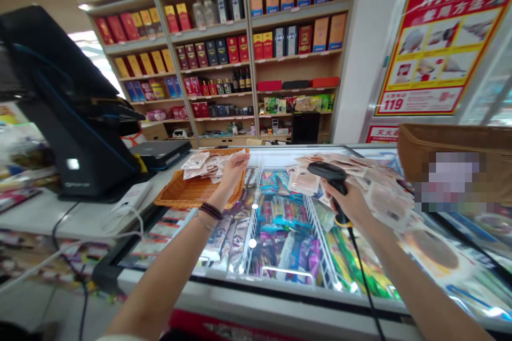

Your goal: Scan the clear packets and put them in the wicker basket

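My right hand (348, 200) is wrapped around the handle of a black barcode scanner (330, 171), whose head points left over a spread of small clear packets (303, 180). A cable hangs down from the scanner's handle. My left hand (235, 165), with a dark bead bracelet on its wrist, is over the right side of an orange wicker basket (180, 192). Its fingers are closed together; what they hold, if anything, is too small to make out. More flat, clear packets (204, 165) lie heaped in the back of the basket.
Below is a glass-topped chest freezer with wrapped ice creams (280, 213) in wire baskets. A black checkout terminal (80, 117) and a white box (132, 197) stand left. A brown basket (460, 138) stands right. Shelves (216, 66) of boxed goods line the back.
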A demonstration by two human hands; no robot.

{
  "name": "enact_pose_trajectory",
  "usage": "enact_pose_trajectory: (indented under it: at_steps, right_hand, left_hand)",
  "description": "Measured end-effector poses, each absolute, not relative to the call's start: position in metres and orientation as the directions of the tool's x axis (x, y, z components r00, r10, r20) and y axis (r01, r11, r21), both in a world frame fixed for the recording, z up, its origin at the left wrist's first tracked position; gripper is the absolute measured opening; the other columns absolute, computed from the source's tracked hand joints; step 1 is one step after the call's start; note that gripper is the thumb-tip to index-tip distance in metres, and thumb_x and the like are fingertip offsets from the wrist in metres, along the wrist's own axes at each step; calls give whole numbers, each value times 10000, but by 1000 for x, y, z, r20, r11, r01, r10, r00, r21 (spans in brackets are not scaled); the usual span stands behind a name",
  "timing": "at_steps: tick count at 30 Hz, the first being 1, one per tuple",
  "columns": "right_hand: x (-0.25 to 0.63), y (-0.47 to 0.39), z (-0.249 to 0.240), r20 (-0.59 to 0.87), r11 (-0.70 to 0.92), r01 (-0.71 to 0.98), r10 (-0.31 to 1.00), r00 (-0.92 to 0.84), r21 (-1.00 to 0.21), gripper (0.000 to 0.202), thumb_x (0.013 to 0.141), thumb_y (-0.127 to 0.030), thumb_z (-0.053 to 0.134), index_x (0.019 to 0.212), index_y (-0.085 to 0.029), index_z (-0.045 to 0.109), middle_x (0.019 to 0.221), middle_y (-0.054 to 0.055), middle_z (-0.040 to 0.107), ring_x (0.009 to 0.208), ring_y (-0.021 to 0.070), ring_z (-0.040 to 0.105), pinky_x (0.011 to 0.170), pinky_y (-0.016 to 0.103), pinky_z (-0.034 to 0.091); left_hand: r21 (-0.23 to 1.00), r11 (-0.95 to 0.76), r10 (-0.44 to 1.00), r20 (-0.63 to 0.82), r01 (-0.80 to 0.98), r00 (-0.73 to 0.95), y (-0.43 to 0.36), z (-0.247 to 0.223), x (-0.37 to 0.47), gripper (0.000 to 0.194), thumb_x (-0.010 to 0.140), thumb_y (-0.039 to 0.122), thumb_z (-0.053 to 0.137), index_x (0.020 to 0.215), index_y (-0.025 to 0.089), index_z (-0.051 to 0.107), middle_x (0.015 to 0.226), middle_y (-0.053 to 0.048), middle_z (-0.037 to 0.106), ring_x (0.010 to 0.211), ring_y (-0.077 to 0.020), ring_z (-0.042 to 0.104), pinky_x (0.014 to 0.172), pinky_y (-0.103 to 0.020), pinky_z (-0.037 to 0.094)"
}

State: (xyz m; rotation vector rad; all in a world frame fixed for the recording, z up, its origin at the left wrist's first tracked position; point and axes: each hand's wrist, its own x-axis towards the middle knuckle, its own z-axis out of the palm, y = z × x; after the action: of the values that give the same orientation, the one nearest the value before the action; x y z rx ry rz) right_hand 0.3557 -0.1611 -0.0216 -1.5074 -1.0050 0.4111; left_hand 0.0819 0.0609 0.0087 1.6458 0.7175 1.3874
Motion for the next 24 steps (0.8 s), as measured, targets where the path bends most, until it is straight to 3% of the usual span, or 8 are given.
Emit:
enact_pose_trajectory:
  at_steps: [3, 7, 11, 14, 19, 24]
  right_hand:
    - [328, -140, -21, 285, 111, 354, 825, 488, -929, 514, 741, -720, 734, 707, -232, 576, 497, 8, 607, 360, 138, 502, 380, 279, 409]
    - [299, -119, -24, 265, 115, 354, 872, 411, -928, 492, 767, -711, 721, 760, -237, 590, 488, -16, 592, 374, 157, 526, 384, 285, 426]
    - [286, -108, -34, 264, 128, 356, 893, 365, -926, 479, 782, -694, 734, 780, -237, 589, 539, -14, 627, 370, 152, 529, 389, 286, 417]
    - [285, -107, -42, 260, 109, 384, 894, 366, -917, 489, 795, -709, 719, 749, -246, 571, 479, -22, 591, 360, 161, 524, 393, 287, 402]
    - [289, -114, -47, 261, 87, 395, 872, 414, -915, 488, 832, -713, 702, 733, -254, 568, 438, -26, 564, 374, 178, 530, 436, 307, 436]
    - [287, -118, -44, 247, 84, 369, 873, 420, -926, 436, 851, -658, 706, 736, -259, 571, 434, -33, 551, 375, 175, 514, 452, 314, 430]
  left_hand:
    - [835, -487, 871, 485, 255, 74, 80, 13, 35, 353, 761, 251, 715, 1101, 167, 760, 1211, -141, 767, 1194, -305, 680, 1127, -475, 502]
    - [567, -329, 877, 480, 756, 22, 99, 15, -10, 697, 747, 199, 776, 1421, 152, 606, 1519, -232, 573, 1488, -383, 465, 1245, -565, 339]
    - [325, -176, 927, 374, 929, 45, 111, 7, -31, 1016, 710, 296, 891, 1609, 220, 424, 1740, -302, 229, 1596, -560, 201, 1180, -763, 285]
    - [172, -156, 942, 322, 973, 94, 123, 1, -36, 1086, 717, 281, 869, 1664, 256, 339, 1773, -293, 128, 1589, -628, 112, 1116, -821, 308]
    - [51, -172, 943, 298, 984, 149, 147, -3, -35, 1052, 746, 312, 827, 1670, 258, 326, 1739, -324, 211, 1528, -639, 267, 1072, -817, 351]
    - [21, -264, 929, 276, 964, 248, 168, -3, -36, 721, 913, 316, 597, 1599, 176, 422, 1548, -357, 481, 1350, -504, 555, 1058, -688, 445]
